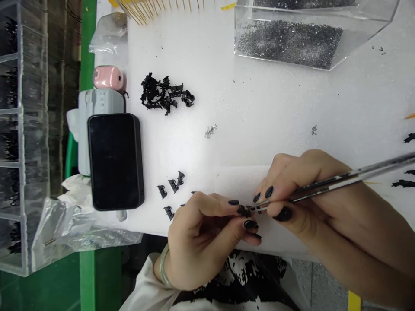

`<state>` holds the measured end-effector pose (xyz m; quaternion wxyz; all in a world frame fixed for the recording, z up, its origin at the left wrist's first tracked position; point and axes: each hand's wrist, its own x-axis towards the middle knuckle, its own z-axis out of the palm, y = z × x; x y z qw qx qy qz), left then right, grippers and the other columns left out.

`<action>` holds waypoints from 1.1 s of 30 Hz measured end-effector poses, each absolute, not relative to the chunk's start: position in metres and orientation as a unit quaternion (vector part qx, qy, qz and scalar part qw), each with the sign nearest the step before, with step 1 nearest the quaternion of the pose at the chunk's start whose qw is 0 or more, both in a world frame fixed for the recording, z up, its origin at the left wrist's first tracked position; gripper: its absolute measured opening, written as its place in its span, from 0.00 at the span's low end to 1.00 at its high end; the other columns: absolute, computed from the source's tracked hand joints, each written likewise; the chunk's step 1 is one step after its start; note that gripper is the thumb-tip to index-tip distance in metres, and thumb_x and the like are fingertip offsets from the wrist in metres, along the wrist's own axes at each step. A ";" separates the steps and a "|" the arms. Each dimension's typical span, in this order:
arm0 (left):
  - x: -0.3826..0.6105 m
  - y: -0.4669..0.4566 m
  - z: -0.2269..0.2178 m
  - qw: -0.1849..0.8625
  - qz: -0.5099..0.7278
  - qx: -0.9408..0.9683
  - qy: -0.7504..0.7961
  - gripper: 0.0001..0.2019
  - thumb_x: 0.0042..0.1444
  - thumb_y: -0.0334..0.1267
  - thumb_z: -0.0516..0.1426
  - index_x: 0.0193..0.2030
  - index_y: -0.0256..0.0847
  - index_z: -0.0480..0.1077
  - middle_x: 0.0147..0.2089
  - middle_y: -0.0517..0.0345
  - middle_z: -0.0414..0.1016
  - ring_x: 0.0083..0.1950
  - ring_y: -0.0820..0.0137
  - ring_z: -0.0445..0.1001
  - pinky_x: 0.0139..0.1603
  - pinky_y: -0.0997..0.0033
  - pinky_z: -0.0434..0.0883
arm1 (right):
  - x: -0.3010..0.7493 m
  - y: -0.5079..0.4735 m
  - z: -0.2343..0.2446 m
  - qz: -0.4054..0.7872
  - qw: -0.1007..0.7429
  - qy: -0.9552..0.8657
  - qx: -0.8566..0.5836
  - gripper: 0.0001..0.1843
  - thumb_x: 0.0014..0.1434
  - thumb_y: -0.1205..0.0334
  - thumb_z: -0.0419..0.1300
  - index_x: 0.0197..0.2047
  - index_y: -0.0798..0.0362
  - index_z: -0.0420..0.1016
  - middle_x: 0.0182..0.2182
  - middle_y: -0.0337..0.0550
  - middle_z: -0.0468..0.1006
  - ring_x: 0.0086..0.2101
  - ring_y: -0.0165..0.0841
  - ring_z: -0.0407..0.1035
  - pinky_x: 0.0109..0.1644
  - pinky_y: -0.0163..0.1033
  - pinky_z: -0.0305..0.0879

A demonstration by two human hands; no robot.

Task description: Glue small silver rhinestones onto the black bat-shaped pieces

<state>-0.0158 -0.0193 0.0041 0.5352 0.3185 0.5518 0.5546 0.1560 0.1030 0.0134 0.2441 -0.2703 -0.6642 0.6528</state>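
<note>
Between its thumb and fingertips my left hand (204, 237) pinches a small black part (244, 211) near the table's front edge. My right hand (311, 203) grips metal tweezers (337, 179), whose tips meet or nearly meet that part; the exact contact is too small to tell. Several similar black parts (173, 185) lie spaced apart to the left of my left hand, some partly hidden behind it. Farther back is a heap of black parts (165, 93). Small piles of tiny metal pieces (210, 131) lie on the white surface (259, 116) beyond my hands.
A clear acrylic box (288, 43) of tiny pieces stands at the back. On the left are a black phone (116, 162), a pink case (108, 77), a plastic bag (81, 233) and a compartment box (21, 138). Thin sticks (139, 11) lie along the far edge.
</note>
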 end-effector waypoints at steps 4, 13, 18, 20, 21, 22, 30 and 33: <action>-0.017 -0.017 0.004 0.528 0.542 0.341 0.558 0.17 0.62 0.21 0.65 0.47 0.49 0.70 0.43 0.65 0.84 0.32 0.68 0.88 0.31 0.78 0.88 | 0.155 0.104 0.013 0.655 0.240 -0.663 -0.270 0.08 0.73 0.68 0.58 0.45 0.43 0.66 0.31 0.36 0.76 0.29 0.32 0.75 0.30 0.33 0.75; -0.019 -0.016 0.006 0.549 0.541 0.335 0.543 0.18 0.63 0.20 0.64 0.49 0.51 0.72 0.44 0.66 0.86 0.33 0.68 0.89 0.33 0.77 0.88 | 0.156 0.108 0.018 0.627 0.229 -0.687 -0.288 0.07 0.73 0.67 0.58 0.43 0.44 0.69 0.28 0.34 0.75 0.27 0.28 0.73 0.27 0.28 0.74; -0.017 -0.018 0.003 0.555 0.562 0.310 0.530 0.19 0.63 0.20 0.64 0.50 0.50 0.73 0.42 0.65 0.86 0.33 0.68 0.89 0.33 0.79 0.88 | 0.151 0.110 0.022 0.653 0.239 -0.629 -0.348 0.06 0.72 0.57 0.62 0.40 0.41 0.71 0.27 0.32 0.76 0.25 0.28 0.73 0.26 0.28 0.75; -0.017 -0.017 0.002 0.557 0.562 0.312 0.526 0.18 0.64 0.20 0.64 0.50 0.50 0.73 0.40 0.64 0.86 0.33 0.67 0.89 0.32 0.78 0.88 | 0.150 0.110 0.022 0.665 0.248 -0.605 -0.359 0.06 0.70 0.57 0.64 0.39 0.41 0.72 0.27 0.32 0.77 0.26 0.27 0.74 0.26 0.26 0.75; -0.017 -0.016 0.002 0.558 0.564 0.312 0.523 0.18 0.64 0.20 0.64 0.50 0.49 0.73 0.40 0.64 0.86 0.33 0.67 0.89 0.32 0.78 0.88 | 0.150 0.110 0.022 0.670 0.249 -0.599 -0.361 0.06 0.70 0.56 0.65 0.39 0.41 0.72 0.27 0.32 0.77 0.26 0.26 0.74 0.26 0.25 0.75; -0.017 -0.016 0.002 0.558 0.566 0.310 0.521 0.18 0.63 0.20 0.65 0.50 0.49 0.73 0.40 0.65 0.86 0.33 0.67 0.89 0.32 0.79 0.88 | 0.150 0.110 0.022 0.674 0.248 -0.597 -0.358 0.06 0.70 0.56 0.65 0.39 0.41 0.73 0.28 0.32 0.77 0.25 0.26 0.74 0.26 0.24 0.75; -0.017 -0.015 0.002 0.562 0.573 0.303 0.514 0.19 0.62 0.19 0.65 0.50 0.50 0.74 0.39 0.66 0.86 0.33 0.68 0.89 0.32 0.79 0.88 | 0.153 0.110 0.020 0.680 0.209 -0.617 -0.336 0.05 0.73 0.54 0.61 0.42 0.40 0.72 0.29 0.34 0.74 0.26 0.27 0.73 0.27 0.24 0.76; -0.017 -0.017 0.001 0.567 0.577 0.300 0.506 0.20 0.62 0.18 0.65 0.51 0.49 0.74 0.40 0.66 0.86 0.34 0.69 0.89 0.34 0.80 0.88 | 0.153 0.109 0.020 0.668 0.213 -0.630 -0.334 0.05 0.73 0.55 0.62 0.41 0.40 0.72 0.28 0.34 0.73 0.25 0.27 0.71 0.26 0.25 0.74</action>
